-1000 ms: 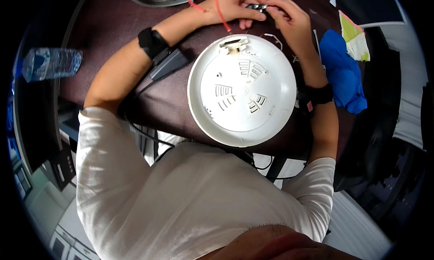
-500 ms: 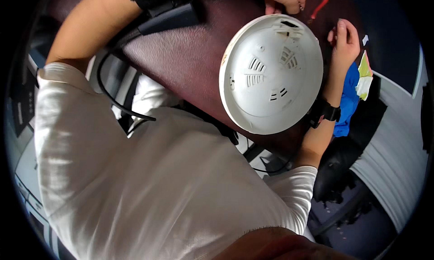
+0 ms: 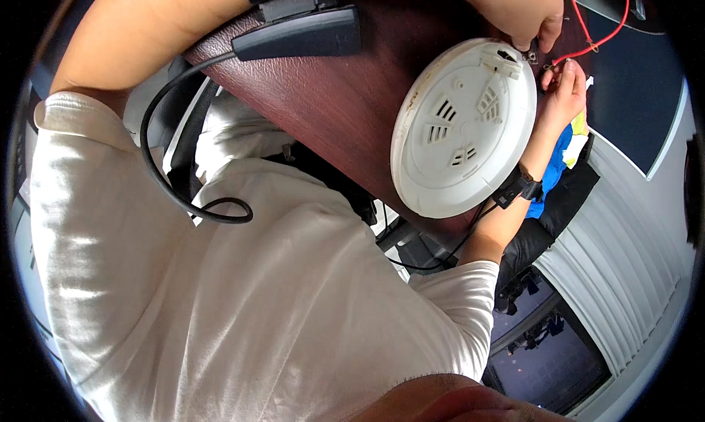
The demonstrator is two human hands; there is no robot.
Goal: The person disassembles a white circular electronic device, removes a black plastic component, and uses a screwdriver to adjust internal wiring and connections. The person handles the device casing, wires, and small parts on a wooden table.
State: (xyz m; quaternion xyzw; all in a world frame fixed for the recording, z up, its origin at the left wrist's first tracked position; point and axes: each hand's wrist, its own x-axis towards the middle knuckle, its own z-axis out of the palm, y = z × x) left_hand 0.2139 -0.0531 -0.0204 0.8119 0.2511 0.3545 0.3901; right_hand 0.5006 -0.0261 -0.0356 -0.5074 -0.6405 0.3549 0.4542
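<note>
A round, white, dish-shaped plastic housing (image 3: 464, 179) with vent slots lies tilted on the dark red tabletop. My left hand (image 3: 530, 18) reaches over the far side of it, fingers bent down and closed at a small metallic piece (image 3: 532, 56) beside the rim. What those fingertips grip is too small to make out. To the right of the rim, my right hand (image 3: 564, 95) has thumb and finger pinched at the end of a red wire (image 3: 608, 37), close to its small metal terminal. The wire loops away toward the far right.
A black box-shaped device (image 3: 297, 34) hangs by my left wrist, its black cable (image 3: 150, 121) looping over my white shirt. Blue cloth (image 3: 556, 168) and a yellow-and-white piece (image 3: 575, 150) lie beyond my right wrist. A dark flat panel (image 3: 639, 106) is at the far right.
The view has shifted. My right hand has come closer to the housing's rim and the red wire's end. The left hand's fingers now point down beside the rim.
</note>
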